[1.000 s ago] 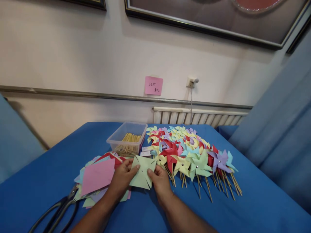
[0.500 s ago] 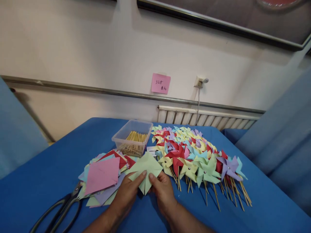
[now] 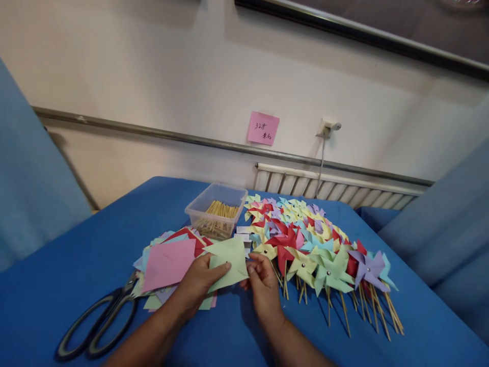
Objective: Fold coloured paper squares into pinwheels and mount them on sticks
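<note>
Head view shows the left hand and right hand both pinching a half-folded green paper above the blue tabletop, finished pinwheels piled right, uncut squares and sticks still waiting

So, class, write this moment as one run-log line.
left hand: holds green paper pinwheel | right hand: pinches its right edge | left of hands: coloured paper squares, scissors | right: finished pinwheels
</note>
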### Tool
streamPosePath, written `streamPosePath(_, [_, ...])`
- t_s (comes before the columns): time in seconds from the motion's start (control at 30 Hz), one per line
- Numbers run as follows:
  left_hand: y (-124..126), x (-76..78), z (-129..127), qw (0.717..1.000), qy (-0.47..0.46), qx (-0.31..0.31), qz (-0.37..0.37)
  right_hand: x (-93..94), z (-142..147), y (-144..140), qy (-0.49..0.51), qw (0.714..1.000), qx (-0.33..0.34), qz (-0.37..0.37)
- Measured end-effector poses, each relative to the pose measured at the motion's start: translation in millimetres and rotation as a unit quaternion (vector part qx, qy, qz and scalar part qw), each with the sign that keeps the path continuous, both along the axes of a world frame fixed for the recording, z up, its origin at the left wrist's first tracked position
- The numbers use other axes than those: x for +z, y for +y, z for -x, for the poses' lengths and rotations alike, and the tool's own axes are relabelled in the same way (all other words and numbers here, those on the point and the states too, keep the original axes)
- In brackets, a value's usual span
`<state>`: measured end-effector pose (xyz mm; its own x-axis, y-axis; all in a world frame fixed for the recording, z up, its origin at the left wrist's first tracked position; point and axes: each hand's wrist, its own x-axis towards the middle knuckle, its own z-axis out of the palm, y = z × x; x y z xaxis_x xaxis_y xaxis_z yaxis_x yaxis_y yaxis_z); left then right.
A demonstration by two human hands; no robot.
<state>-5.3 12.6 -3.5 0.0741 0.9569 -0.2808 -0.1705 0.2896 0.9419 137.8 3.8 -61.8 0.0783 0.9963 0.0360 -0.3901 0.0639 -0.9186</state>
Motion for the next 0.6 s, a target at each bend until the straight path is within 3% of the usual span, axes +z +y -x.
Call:
streamPosePath(0.13, [-1,0.7,3,0.998,0.042,-0.055,-0.001,8.7,-10,-4,-0.078,0.992,0.076,-0.07])
streamPosePath(0.27, [0,0.8,8,0.994,0.091,-0.065,0.003,10.4,-20,-3,-0.193,0.962,0.124,-0.151])
streamPosePath(0.47, [2,3.6,10,0.996,0.071,-0.054,-0.01,5.1,-18,-1,-0.19,0.962,0.112,-0.161])
streamPosePath(0.6, [-1,4.7,8,0.999,-0.01,-0.044,0.01,6.9,-15,-2,-0.167,0.975,0.05,-0.138])
